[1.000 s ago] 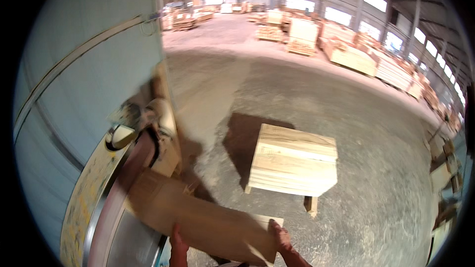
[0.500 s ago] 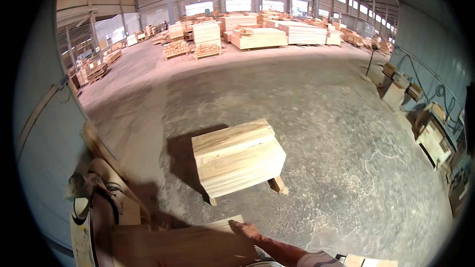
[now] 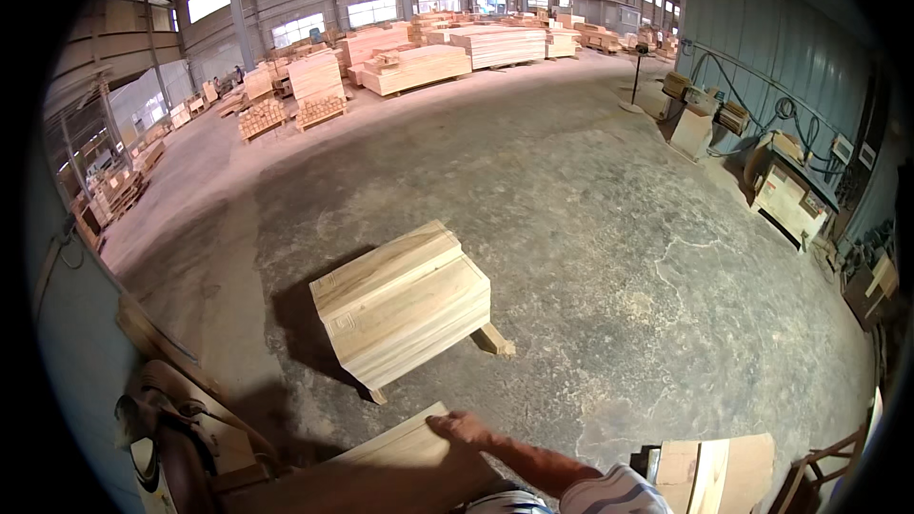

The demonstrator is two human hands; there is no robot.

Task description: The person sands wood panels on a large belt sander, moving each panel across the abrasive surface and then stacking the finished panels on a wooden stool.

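A wide, pale wooden board [image 3: 381,464] lies across the lower edge of the view, its left part in shadow. My right hand [image 3: 461,428] grips the board's far right corner, thumb on top and fingers over the edge. The left end of the board reaches a belt sander [image 3: 181,443] with a dark belt and round wheel. I cannot make out my left hand in the shadow there. Beyond the board, a stack of similar pale boards [image 3: 405,295] rests on wooden bearers [image 3: 493,339] on the floor.
Cardboard and a pale wood strip [image 3: 709,476] lie at the lower right, beside a dark frame [image 3: 824,466]. A white machine [image 3: 792,205] and hanging cables line the right wall. A metal wall [image 3: 81,324] stands at left. Lumber stacks [image 3: 419,69] fill the back.
My view has turned to the right, so the stack and hall appear shifted left. My right hand keeps its hold on the board, whose right end now angles more upward in the picture.
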